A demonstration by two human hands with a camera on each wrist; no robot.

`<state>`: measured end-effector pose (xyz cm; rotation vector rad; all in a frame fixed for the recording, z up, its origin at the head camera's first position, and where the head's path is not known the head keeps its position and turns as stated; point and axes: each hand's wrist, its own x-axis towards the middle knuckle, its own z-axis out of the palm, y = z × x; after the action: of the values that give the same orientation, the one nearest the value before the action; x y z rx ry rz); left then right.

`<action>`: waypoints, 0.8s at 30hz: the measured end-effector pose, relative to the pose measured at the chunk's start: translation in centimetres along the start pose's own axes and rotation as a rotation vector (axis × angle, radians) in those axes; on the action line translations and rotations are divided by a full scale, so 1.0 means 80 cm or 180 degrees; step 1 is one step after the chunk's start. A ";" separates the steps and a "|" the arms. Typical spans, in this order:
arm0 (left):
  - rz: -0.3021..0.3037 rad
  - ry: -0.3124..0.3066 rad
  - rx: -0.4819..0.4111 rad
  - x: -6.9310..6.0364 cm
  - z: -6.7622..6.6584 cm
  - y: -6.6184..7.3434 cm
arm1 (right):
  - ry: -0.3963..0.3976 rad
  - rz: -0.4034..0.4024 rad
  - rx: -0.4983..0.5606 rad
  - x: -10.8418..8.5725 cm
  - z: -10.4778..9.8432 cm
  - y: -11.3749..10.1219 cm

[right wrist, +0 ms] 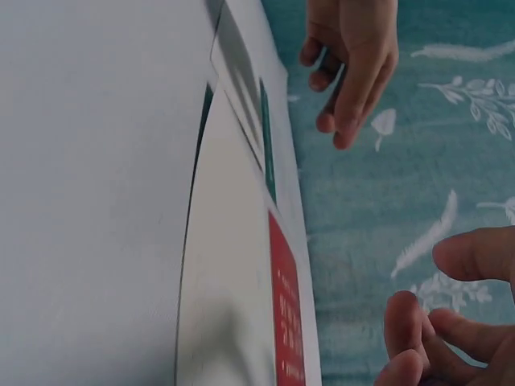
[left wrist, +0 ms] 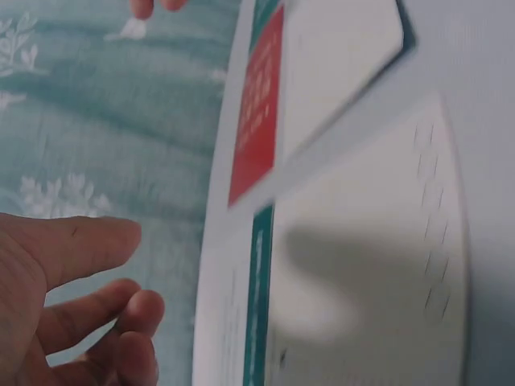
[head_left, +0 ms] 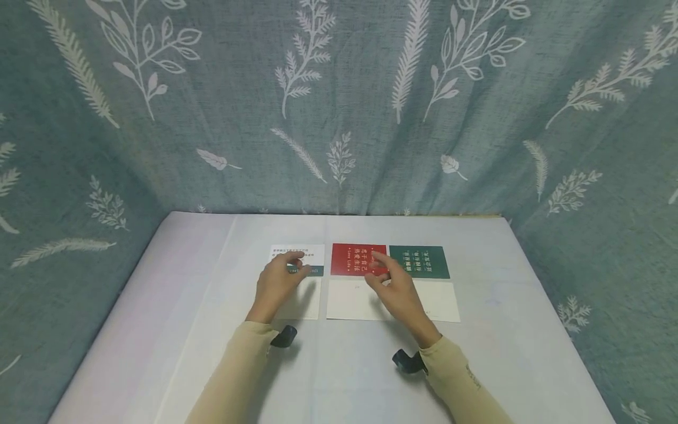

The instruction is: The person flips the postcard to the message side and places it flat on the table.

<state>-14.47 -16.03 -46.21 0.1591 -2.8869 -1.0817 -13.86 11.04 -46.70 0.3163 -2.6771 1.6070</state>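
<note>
My left hand (head_left: pixel 276 285) hovers over the left cards, its thumb and fingers loosely bent and apart, holding nothing. Below it lie a white card with a green band (head_left: pixel 313 249) and a plain white panel (head_left: pixel 311 305) nearer to me. My right hand (head_left: pixel 399 296) hangs above the right-hand cards, also holding nothing, with a gap between thumb and fingers. Around it are a red card (head_left: pixel 342 259) with white lettering, a dark green card (head_left: pixel 433 265) with white lettering, and a wide white area (head_left: pixel 344 303) in front of them. Shadows of both hands fall on the white surfaces.
The cards lie on a white-covered table (head_left: pixel 503 330). A teal curtain (head_left: pixel 365 153) with white leaf patterns stands behind the table and along both sides. Each wrist carries a dark strapped-on device (head_left: pixel 408 361).
</note>
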 end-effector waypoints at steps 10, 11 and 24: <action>-0.0104 -0.0034 0.0122 0.021 -0.032 -0.046 | -0.0349 0.0062 -0.0090 0.021 0.042 -0.014; -0.0132 -0.0051 0.0114 0.022 -0.033 -0.051 | -0.0373 0.0072 -0.0105 0.024 0.046 -0.015; -0.0550 -0.0244 0.0295 0.037 -0.037 -0.077 | -0.0688 0.0191 -0.0408 0.059 0.092 -0.038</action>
<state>-16.68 -22.93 -48.01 0.3862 -3.0411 -0.9985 -17.25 2.41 -47.06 0.4346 -2.9600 1.4854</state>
